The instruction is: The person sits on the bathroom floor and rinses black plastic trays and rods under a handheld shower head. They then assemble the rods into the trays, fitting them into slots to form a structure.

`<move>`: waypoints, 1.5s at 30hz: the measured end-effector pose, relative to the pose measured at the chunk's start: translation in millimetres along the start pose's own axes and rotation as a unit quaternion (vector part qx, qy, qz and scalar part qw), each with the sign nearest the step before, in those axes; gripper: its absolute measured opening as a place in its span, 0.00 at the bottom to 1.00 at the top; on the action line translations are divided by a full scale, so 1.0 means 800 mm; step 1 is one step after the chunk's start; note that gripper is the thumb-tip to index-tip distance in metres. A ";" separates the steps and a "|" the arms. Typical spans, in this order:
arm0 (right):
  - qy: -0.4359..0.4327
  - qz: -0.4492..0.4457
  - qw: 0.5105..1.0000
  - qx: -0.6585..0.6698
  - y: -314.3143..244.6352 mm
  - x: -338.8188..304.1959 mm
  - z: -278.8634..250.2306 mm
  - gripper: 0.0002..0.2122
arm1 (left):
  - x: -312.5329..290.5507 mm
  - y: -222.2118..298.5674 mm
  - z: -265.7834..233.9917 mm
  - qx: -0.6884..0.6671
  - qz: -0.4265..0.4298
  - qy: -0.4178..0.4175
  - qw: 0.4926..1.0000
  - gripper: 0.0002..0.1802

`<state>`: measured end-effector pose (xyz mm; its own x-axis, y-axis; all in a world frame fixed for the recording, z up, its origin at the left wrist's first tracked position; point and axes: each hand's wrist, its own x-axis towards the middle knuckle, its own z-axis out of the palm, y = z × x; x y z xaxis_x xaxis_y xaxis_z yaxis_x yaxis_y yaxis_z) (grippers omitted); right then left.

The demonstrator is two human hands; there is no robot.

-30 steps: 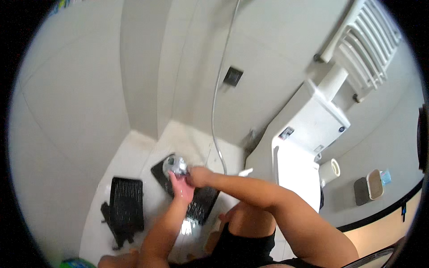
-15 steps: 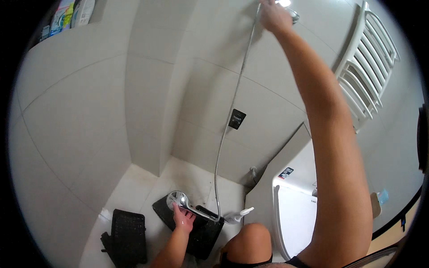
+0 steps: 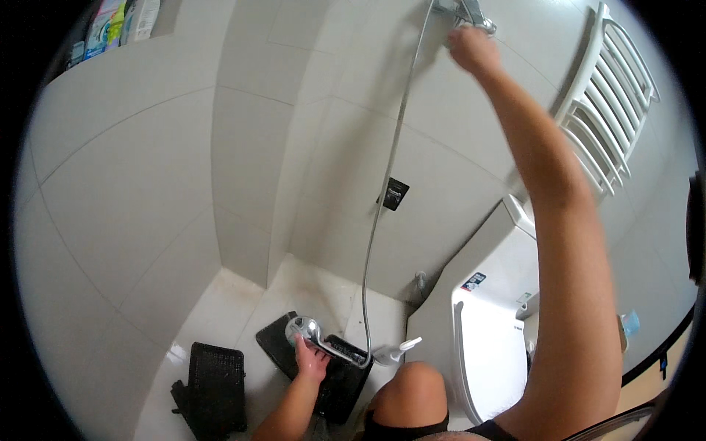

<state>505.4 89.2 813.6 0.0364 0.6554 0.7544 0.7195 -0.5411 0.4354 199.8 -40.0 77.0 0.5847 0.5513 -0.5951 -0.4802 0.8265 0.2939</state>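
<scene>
My left hand [image 3: 312,361] holds the chrome shower head [image 3: 303,328] low over the floor, with fingers around the start of its handle. A metal shower hose [image 3: 386,176] runs from the handle up the wall. Up there my right hand [image 3: 474,50] is at the chrome shower tap [image 3: 471,13], with fingers bent in against its lower side and partly hidden. Beneath the shower head lies a black perforated panel [image 3: 344,393], wet-looking. A second black panel [image 3: 215,386] lies to its left, over another dark piece.
A white spray bottle [image 3: 393,353] stands right of the panel, near my knee [image 3: 413,400]. The white toilet [image 3: 491,353] is on the right, below a white towel rack [image 3: 607,95]. A black plate [image 3: 395,194] is on the wall; packages [image 3: 110,26] sit on a ledge upper left.
My right hand has moved down a little from the top of the tap, so the lever now shows. The shower head stays in my left hand, shifted slightly right in view.
</scene>
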 end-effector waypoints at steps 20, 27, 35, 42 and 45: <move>-0.505 0.477 -0.012 0.719 -0.491 -0.741 0.217 0.14 | -0.102 0.024 0.044 0.210 0.228 0.071 0.948 0.30; -0.520 0.330 0.144 0.775 -0.497 -0.788 0.235 0.15 | -0.075 0.000 0.041 0.116 0.176 0.066 0.975 0.19; -0.601 0.320 0.240 0.692 -0.515 -0.772 0.146 0.27 | -0.027 0.072 -0.018 -0.054 0.221 0.045 0.973 0.37; -0.483 0.032 0.701 0.523 -0.446 -0.742 0.089 0.29 | 0.021 0.090 -0.062 -0.154 0.193 -0.025 0.969 0.32; -0.483 -0.155 0.677 0.533 -0.423 -0.699 0.050 0.29 | 0.049 0.099 -0.108 -0.142 0.181 -0.147 0.962 0.26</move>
<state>269.1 -73.3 224.5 -0.1649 0.9680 -0.1889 0.8690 0.0520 -0.4920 128.3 37.3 12.3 0.4850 0.8402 -0.2425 -0.8218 0.5327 0.2020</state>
